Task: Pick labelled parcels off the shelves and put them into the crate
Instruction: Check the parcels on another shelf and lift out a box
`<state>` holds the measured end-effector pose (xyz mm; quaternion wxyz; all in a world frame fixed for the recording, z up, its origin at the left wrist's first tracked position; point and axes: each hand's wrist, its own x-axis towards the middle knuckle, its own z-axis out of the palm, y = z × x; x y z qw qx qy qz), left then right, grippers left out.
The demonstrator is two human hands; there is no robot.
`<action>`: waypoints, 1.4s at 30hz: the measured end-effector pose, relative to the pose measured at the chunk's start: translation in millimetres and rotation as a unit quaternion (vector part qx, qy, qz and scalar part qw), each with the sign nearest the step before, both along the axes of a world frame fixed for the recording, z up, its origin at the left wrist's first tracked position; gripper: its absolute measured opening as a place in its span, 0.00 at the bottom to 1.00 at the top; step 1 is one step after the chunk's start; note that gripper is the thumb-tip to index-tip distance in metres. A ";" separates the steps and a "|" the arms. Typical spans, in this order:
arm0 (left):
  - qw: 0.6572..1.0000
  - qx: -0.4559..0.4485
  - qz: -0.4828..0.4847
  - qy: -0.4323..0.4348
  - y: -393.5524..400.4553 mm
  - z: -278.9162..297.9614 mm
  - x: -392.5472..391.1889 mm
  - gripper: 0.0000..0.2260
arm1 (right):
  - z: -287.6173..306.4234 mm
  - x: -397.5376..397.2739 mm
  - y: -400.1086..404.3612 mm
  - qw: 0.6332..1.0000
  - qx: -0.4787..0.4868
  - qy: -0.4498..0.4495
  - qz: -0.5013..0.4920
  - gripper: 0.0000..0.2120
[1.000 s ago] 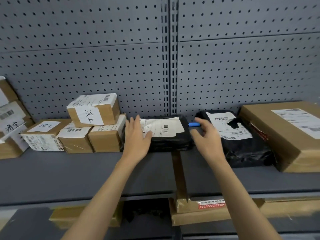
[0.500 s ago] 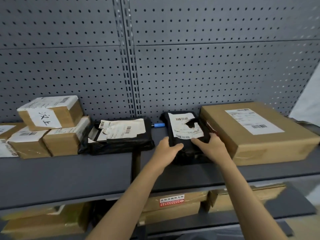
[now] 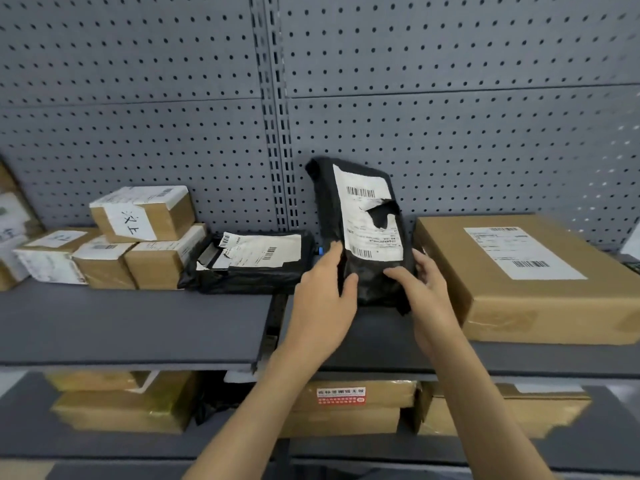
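Note:
A black plastic parcel with a torn white label stands tilted up on its lower end above the grey shelf. My left hand grips its lower left edge and my right hand grips its lower right edge. A second black parcel with a white label lies flat on the shelf to the left. No crate is in view.
A large flat cardboard box lies right of the held parcel. Several small labelled cardboard boxes are stacked at the left. More cardboard parcels fill the lower shelf. Grey pegboard backs the shelves.
My hands went from the left black parcel to the right one and took hold of it. It has been raised from lying flat to nearly upright. The view shifted right.

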<state>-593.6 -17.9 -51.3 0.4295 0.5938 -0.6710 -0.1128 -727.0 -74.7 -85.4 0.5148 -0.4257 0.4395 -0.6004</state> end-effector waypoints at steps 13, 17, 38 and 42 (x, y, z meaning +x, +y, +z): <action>0.934 -0.111 0.139 -0.311 35.0 39.5 -35.0 0.22 | 11.7 11.6 25.6 0.974 0.004 -0.179 0.139 0.07; 0.995 -0.075 0.042 -0.043 25.3 30.8 -6.7 0.26 | 24.5 8.0 28.2 0.989 -0.016 -0.131 0.063 0.19; 0.895 0.178 -0.088 0.399 -38.9 -49.7 44.6 0.22 | -6.9 22.5 31.8 0.929 -0.055 0.365 -0.020 0.29; 0.966 0.116 -0.046 0.228 -41.9 -48.0 29.4 0.24 | -18.8 11.7 23.8 0.927 -0.009 0.374 0.004 0.31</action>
